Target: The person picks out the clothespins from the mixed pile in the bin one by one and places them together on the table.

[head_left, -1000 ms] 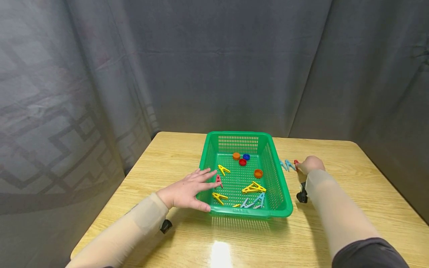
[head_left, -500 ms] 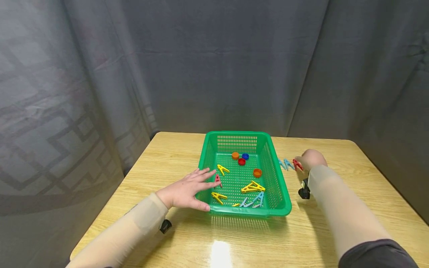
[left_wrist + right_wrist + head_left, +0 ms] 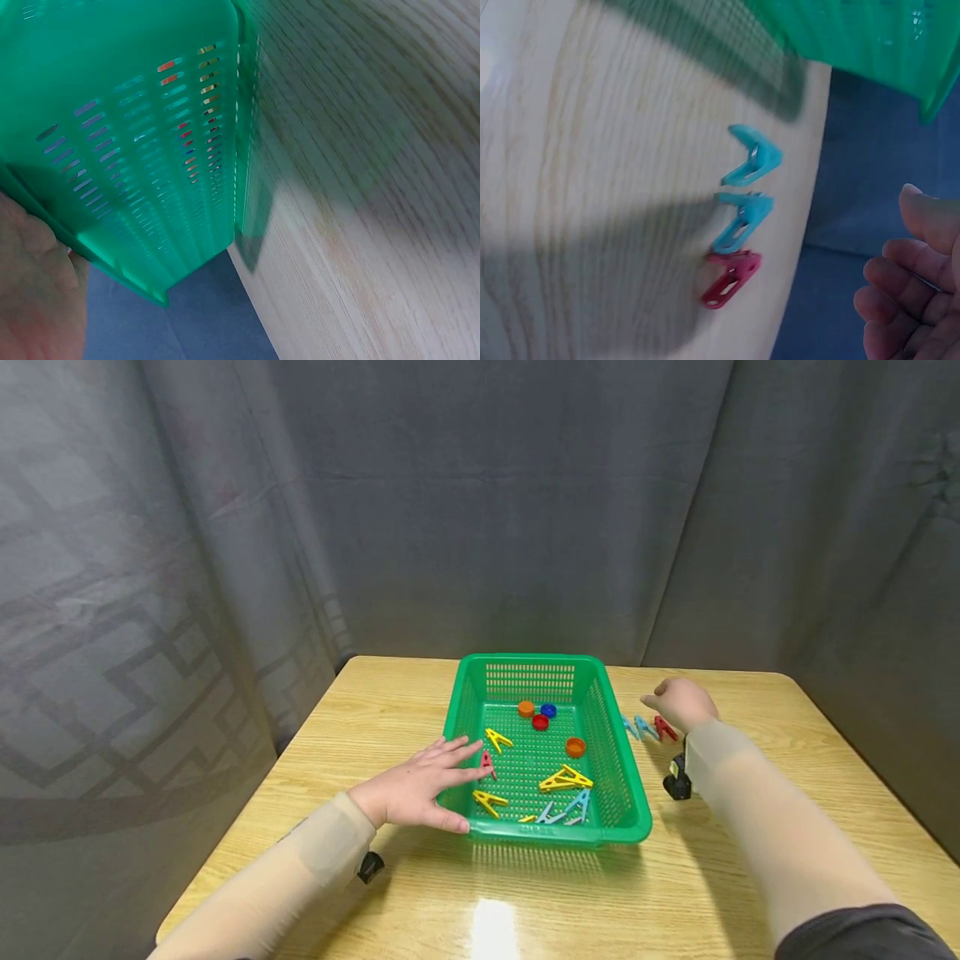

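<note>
My left hand (image 3: 420, 789) rests on the left front rim of a green plastic basket (image 3: 528, 833), fingers straight and spread over its inside. In the left wrist view, the palm edge (image 3: 37, 285) lies along that rim. To the right of the basket, a red clothespin (image 3: 664, 728) and two light blue clothespins (image 3: 646, 727) lie in a row on the table. Over the far side of this row hovers my right hand (image 3: 684, 703), its fingers loosely bent and holding nothing. The right wrist view shows the red clothespin (image 3: 731, 277) lying apart from that hand.
Inside the basket are yellow clothespins (image 3: 566, 778), a red clothespin (image 3: 487, 763) and blue clothespins (image 3: 580, 804). Several round caps, among them an orange cap (image 3: 575, 747) and a blue cap (image 3: 549, 711), sit there too. Grey curtains (image 3: 495, 527) hang behind the wooden table (image 3: 397, 685).
My right hand has let go of the red clothespin beside the blue ones and lifted up and away from it. The left hand has stayed on the basket rim.
</note>
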`<state>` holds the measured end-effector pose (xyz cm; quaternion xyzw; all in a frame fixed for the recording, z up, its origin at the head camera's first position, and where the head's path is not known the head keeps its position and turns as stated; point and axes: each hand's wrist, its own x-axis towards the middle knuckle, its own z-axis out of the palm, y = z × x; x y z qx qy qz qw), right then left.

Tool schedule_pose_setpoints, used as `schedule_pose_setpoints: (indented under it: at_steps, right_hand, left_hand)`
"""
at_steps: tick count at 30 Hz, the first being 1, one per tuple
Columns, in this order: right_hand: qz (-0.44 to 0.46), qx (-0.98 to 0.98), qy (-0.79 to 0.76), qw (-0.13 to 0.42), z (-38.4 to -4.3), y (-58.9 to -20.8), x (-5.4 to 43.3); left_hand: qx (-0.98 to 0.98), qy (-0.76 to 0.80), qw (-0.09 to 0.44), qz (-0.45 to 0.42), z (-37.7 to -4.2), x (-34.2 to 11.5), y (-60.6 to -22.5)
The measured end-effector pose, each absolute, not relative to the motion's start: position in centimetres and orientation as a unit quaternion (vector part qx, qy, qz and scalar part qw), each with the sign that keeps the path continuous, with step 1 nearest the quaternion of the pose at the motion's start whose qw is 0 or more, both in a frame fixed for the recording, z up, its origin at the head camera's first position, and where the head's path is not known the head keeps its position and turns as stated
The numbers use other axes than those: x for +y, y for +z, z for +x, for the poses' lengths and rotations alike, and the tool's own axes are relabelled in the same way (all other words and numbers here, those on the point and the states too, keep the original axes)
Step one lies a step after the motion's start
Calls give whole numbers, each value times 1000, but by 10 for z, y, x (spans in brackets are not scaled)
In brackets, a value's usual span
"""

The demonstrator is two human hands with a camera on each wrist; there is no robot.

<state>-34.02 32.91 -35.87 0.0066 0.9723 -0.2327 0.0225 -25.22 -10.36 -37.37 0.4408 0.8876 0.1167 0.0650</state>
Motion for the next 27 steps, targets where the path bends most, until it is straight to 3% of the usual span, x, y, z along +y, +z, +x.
schedule_pose_setpoints:
  at_steps: [27]
  right_hand:
    - [-66, 953, -286, -69, -336, -306, 278]
  left_hand:
    - [888, 121, 66, 439, -251, -104, -374]
